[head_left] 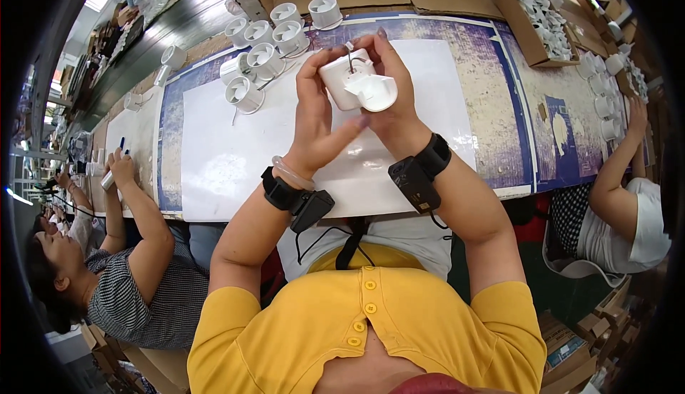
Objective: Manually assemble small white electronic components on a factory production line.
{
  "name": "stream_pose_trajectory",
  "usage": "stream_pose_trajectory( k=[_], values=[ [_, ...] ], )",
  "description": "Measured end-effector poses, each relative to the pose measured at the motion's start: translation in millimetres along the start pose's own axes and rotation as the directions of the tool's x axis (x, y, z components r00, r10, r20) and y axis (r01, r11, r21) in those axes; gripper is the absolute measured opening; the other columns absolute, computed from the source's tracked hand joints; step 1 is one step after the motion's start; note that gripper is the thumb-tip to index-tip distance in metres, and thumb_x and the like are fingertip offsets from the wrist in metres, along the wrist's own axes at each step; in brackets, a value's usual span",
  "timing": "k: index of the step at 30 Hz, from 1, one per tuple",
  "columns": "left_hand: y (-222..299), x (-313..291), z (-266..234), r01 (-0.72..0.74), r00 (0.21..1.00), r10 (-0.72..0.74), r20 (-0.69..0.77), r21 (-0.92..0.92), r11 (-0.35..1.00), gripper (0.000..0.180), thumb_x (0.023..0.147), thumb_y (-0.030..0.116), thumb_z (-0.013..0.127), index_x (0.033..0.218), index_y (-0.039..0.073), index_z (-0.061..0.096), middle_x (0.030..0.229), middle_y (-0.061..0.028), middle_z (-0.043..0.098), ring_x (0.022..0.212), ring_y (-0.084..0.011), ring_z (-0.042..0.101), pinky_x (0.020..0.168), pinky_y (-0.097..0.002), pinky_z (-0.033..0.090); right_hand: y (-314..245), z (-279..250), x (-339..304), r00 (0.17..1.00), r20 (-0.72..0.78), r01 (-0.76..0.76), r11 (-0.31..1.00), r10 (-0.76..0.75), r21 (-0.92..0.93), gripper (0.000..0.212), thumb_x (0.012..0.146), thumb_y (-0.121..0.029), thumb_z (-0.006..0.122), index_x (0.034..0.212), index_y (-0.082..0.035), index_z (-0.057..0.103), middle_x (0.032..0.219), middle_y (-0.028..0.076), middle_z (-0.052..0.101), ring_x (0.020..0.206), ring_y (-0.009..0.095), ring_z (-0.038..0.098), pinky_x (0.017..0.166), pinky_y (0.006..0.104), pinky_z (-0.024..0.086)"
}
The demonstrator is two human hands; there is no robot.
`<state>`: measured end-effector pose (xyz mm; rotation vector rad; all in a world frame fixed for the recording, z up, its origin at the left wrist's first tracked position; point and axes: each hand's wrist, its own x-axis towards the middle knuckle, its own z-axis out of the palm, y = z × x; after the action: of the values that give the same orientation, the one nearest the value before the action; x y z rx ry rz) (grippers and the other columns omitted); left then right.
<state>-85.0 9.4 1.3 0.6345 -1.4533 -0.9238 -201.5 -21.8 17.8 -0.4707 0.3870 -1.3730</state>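
Above the table's white sheet (pixel 235 137), a white plastic housing (pixel 339 84) is held between my two hands. It has a boxy, rounded body, and a round, cup-like white piece (pixel 377 93) sits at its near right. A short dark wire with a small white plug (pixel 349 47) rises from its top. My left hand (pixel 314 119) grips the left side, fingers curled behind and thumb stretched across below. My right hand (pixel 398 87) wraps the right and far side, its index finger near the plug. The housing's underside is hidden.
Several white round fan units (pixel 265 61) with thin wires stand at the far left. An open cardboard box (pixel 535 23) of white parts lies far right, more white cylinders (pixel 605 105) beside it. Co-workers sit at left (pixel 143 265) and right (pixel 621 201).
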Motion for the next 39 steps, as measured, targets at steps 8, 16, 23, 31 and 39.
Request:
stream_pose_trajectory(
  k=[8, 16, 23, 31, 39],
  values=[
    [-1.4, 1.9, -7.8, 0.218, 0.967, -0.255, 0.012, -0.564, 0.797, 0.029, 0.096, 0.018, 0.051, 0.121, 0.004, 0.046, 0.129, -0.0075, 0.045, 0.122, -0.0176, 0.043, 0.104, -0.0337, 0.034, 13.7, 8.8, -4.1, 0.997, 0.003, 0.081, 0.995, -0.08, -0.054, 0.025, 0.098, -0.027, 0.046, 0.089, -0.005, 0.056, 0.087, 0.007, 0.062, 0.079, 0.014, 0.061, 0.072, 0.0282, 0.051],
    [-12.6, -1.9, -10.3, 0.21, 0.964, -0.264, -0.015, -0.561, 0.801, 0.023, 0.099, 0.015, 0.046, 0.119, 0.006, 0.048, 0.124, -0.0058, 0.049, 0.116, -0.0149, 0.047, 0.1, -0.0286, 0.037, 27.7, -0.5, -0.1, 0.985, -0.052, 0.152, 0.968, -0.165, -0.199, 0.03, 0.099, -0.031, 0.046, 0.089, -0.005, 0.058, 0.085, 0.003, 0.061, 0.076, 0.01, 0.058, 0.068, 0.0245, 0.048],
    [-11.1, -2.2, -7.3, 0.179, 0.96, -0.27, -0.07, -0.591, 0.787, 0.022, 0.099, 0.016, 0.046, 0.118, 0.006, 0.048, 0.122, -0.0044, 0.05, 0.111, -0.0124, 0.048, 0.098, -0.0277, 0.039, 24.0, 4.9, -1.2, 0.937, 0.099, 0.337, 0.797, -0.335, -0.501, 0.037, 0.101, -0.034, 0.039, 0.091, -0.004, 0.059, 0.083, 0.001, 0.056, 0.075, 0.009, 0.053, 0.068, 0.0228, 0.044],
    [-12.4, 2.3, -2.5, 0.16, 0.972, -0.222, -0.076, -0.476, 0.865, 0.031, 0.098, 0.017, 0.048, 0.125, 0.005, 0.042, 0.125, -0.0068, 0.047, 0.113, -0.0154, 0.047, 0.1, -0.0306, 0.038, 21.8, -13.9, 13.5, 0.964, 0.04, 0.259, 0.889, -0.264, -0.377, 0.039, 0.098, -0.04, 0.04, 0.093, -0.006, 0.06, 0.088, 0.004, 0.06, 0.081, 0.013, 0.057, 0.072, 0.028, 0.047],
    [-16.1, 7.1, -16.8, -0.068, 0.998, 0.068, 0.012, 0.297, 0.952, 0.063, 0.079, 0.013, 0.071, 0.131, 0.005, 0.035, 0.132, -0.0125, 0.043, 0.117, -0.0243, 0.046, 0.1, -0.0371, 0.038, 6.2, -4.7, 15.0, 0.992, -0.093, -0.068, 0.985, 0.083, 0.159, 0.039, 0.097, -0.042, 0.04, 0.097, -0.007, 0.058, 0.097, 0.006, 0.061, 0.092, 0.018, 0.059, 0.082, 0.0328, 0.048]
  ],
)
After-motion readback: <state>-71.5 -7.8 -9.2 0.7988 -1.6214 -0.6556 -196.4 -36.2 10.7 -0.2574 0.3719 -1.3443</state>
